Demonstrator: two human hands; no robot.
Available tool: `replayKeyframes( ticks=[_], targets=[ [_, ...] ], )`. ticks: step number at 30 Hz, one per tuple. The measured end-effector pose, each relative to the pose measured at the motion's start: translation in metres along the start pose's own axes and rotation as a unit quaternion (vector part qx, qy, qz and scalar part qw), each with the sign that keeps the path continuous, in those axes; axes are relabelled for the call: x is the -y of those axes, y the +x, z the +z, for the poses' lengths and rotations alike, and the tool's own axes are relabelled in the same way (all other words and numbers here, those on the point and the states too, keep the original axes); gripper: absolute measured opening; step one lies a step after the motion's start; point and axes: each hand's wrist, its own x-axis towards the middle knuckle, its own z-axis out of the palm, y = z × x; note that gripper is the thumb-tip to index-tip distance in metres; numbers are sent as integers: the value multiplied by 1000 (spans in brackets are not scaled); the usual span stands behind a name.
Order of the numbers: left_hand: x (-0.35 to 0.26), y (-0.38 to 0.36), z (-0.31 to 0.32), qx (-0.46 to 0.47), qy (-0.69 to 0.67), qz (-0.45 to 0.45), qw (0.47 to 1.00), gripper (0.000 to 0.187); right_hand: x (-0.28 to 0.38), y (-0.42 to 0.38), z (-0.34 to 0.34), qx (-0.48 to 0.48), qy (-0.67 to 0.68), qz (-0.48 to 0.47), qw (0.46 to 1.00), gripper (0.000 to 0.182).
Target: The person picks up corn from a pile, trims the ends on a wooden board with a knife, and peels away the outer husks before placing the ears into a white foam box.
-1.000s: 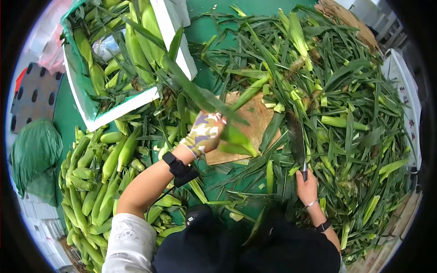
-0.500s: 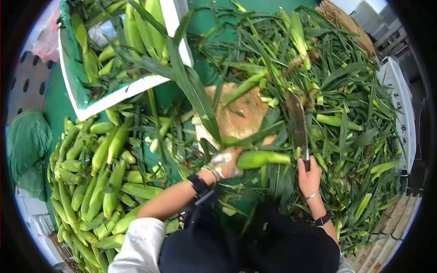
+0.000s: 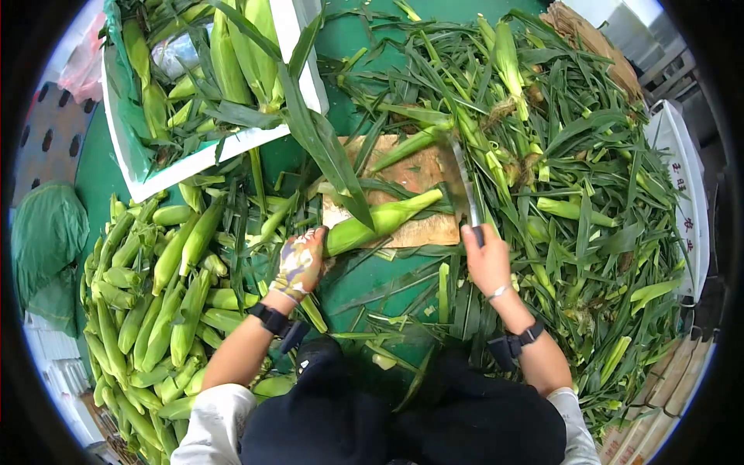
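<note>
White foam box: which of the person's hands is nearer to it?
Left. The left hand, holding a corn ear, is below the box in view; the right hand, holding a knife, is farther off, rightward.

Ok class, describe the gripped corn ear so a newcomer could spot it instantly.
Start at the tan board between the ear pile and the leaf heap. Over its lower half slants the corn ear, narrow end toward the knife. Unlike the upper ear, the gloved left hand grips this one.
</note>
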Motion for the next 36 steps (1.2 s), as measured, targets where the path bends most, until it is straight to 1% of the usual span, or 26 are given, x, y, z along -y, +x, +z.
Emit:
replayKeyframes(
  ticks=[2, 4, 5, 6, 8, 10, 11, 12, 14, 15, 16, 18, 20, 21, 22, 24, 25, 26, 28, 29, 30, 31, 33, 34, 35, 36],
  targets=[
    [7, 8, -19, 20, 37, 31, 999, 27, 38, -1, -27, -79, 90, -53, 991, 28],
    [14, 18, -31, 92, 5, 31, 995, 49, 69, -5, -43, -154, 254, -120, 947, 21],
    [15, 21, -30, 93, 6, 34, 995, 49, 74, -6, -39, -170, 353, -149, 908, 16],
    [18, 21, -30, 96, -7, 36, 995, 49, 63, -12, -29, -173, 354, -145, 908, 16],
    [22, 26, -37, 90, -15, 46, 995, 49, 22, -27, 11, -134, 145, -189, 962, 21],
    [20, 20, -43, 73, -74, 57, 993, 54, -2, -46, 43, 59, -22, -44, 997, 28],
    [24, 15, -44, 52, -51, 59, 996, 37, -13, -49, 43, 80, -44, -8, 996, 31],
    [22, 6, -44, 53, -51, 59, 996, 37, -22, -53, 40, 102, -65, 29, 992, 34],
    [10, -19, -44, 30, -212, -25, 977, 32, -17, -54, 29, 101, -113, 16, 988, 35],
    [14, -32, -9, -48, -344, -2, 938, 30, -14, -51, 24, 108, -139, 19, 984, 36],
    [-3, -41, -18, -67, -291, -65, 952, 30, -13, -42, 19, 112, -169, 17, 979, 36],
    [-12, -49, 19, -109, -447, -84, 884, 33, -15, -35, 20, 109, -193, -4, 975, 37],
    [-43, -44, -15, 72, -475, -271, 834, 38, -10, -29, 25, 111, -205, -19, 972, 33],
    [-59, -43, -21, 2, -529, -214, 821, 42, -10, -28, 31, 114, -228, -33, 966, 33],
    [-63, -41, -39, 2, -530, -212, 821, 42, -10, -27, 35, 100, -236, -56, 965, 34],
    [-64, -35, -82, 56, -642, -360, 674, 41, -19, -13, 28, 102, -278, -67, 953, 36],
    [-57, -47, -90, 18, -683, -369, 630, 43, -31, 1, 21, 68, -315, -45, 946, 38],
    [-48, -58, -99, 5, -678, -358, 642, 46, -47, 19, 11, 34, -348, -21, 937, 39],
    [-40, -74, -95, -54, -656, -394, 641, 50, -66, 51, -29, -14, -357, -4, 934, 40],
    [-39, -79, -86, -53, -666, -418, 615, 51, -58, 63, -43, -55, -324, 13, 944, 41],
    [-37, -82, -66, -50, -662, -394, 636, 51, -49, 69, -48, -96, -291, 30, 951, 42],
    [-49, -71, -65, 2, -695, -403, 596, 49, -47, 72, -40, -93, -289, 25, 952, 42],
    [-55, -47, -12, 73, -572, -211, 790, 48, -42, 79, -24, -119, -182, 22, 976, 43],
    [-71, -26, 15, 8, -619, -49, 784, 46, -38, 73, -19, -107, -150, 9, 983, 45],
    [-81, -2, 17, 20, -486, 20, 874, 48, -31, 66, -17, -85, -134, 12, 987, 46],
    [-78, 9, 10, 31, -335, 76, 939, 56, -24, 60, -20, -62, -122, 14, 991, 47]
  ],
)
